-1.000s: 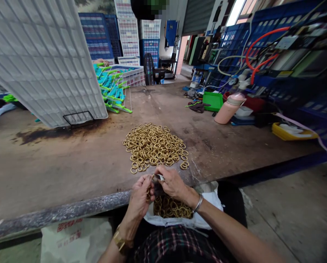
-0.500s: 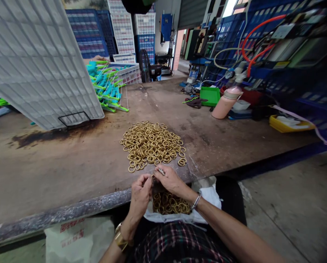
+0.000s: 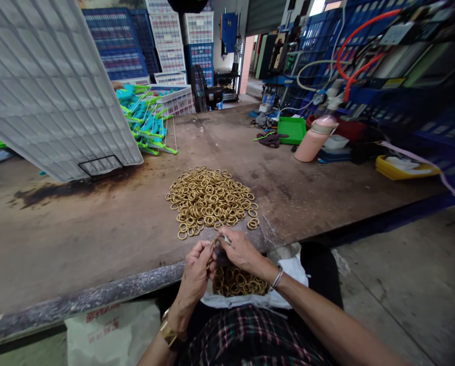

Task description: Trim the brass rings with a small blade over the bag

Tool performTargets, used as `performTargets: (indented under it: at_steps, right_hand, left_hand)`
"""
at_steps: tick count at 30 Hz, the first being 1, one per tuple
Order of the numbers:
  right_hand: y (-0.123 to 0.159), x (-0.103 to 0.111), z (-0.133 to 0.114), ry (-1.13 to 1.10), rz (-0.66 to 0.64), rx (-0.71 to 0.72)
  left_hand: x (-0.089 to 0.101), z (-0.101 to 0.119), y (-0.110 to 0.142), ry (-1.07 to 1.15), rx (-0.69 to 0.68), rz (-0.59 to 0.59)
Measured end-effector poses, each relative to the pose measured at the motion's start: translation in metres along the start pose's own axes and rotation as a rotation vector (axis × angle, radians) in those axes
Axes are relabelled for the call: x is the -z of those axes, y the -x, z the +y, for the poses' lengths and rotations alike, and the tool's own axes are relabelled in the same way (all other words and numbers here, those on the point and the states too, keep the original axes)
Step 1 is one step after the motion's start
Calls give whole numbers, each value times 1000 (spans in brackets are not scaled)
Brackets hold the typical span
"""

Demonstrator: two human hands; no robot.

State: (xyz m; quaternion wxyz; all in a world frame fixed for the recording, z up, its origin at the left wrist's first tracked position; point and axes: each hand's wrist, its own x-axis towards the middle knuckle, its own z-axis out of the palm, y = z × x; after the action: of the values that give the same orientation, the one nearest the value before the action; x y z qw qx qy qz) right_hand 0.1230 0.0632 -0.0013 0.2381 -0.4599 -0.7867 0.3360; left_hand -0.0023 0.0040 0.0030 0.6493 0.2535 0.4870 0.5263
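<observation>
My left hand (image 3: 196, 269) is closed, pinching a brass-coloured ring (image 3: 214, 243) between thumb and fingers. More rings seem tucked under its curled fingers. Close beside it, my right hand (image 3: 243, 252) is closed on a small silver metal tool (image 3: 226, 239), its tip near the ring; most of the tool is covered by fingers, so its kind is unclear. Just beyond both hands, a heap of brass-coloured rings (image 3: 212, 195) lies on the worktable (image 3: 136, 229). Below the hands, a white bag (image 3: 284, 300) on my lap holds many more rings (image 3: 238, 283).
A large pale ribbed panel (image 3: 56, 91) leans at left, beside turquoise and green plastic pieces (image 3: 147, 122). To the right are a pink bottle (image 3: 315, 140), a green tray (image 3: 291, 130) and a yellow tray (image 3: 406, 169). A printed bag (image 3: 113, 330) hangs below the table edge.
My left hand has turned slightly, and the ring in its fingers shows more clearly. My right hand stays beside it with the tool. The view has shifted a little.
</observation>
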Motion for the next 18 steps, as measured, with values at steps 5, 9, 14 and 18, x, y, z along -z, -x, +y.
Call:
performTargets:
  at_steps: [5, 9, 14, 18]
  right_hand:
    - [8, -1, 1, 232, -135, 75]
    - [7, -2, 0, 324, -160, 85]
    - [7, -3, 0, 354, -193, 82]
    - [7, -3, 0, 361, -217, 69]
  left_hand:
    - [3, -7, -5, -73, -55, 4]
    - [6, -11, -7, -151, -82, 17]
    - [7, -11, -7, -219, -121, 19]
    - [7, -10, -6, -278, -150, 6]
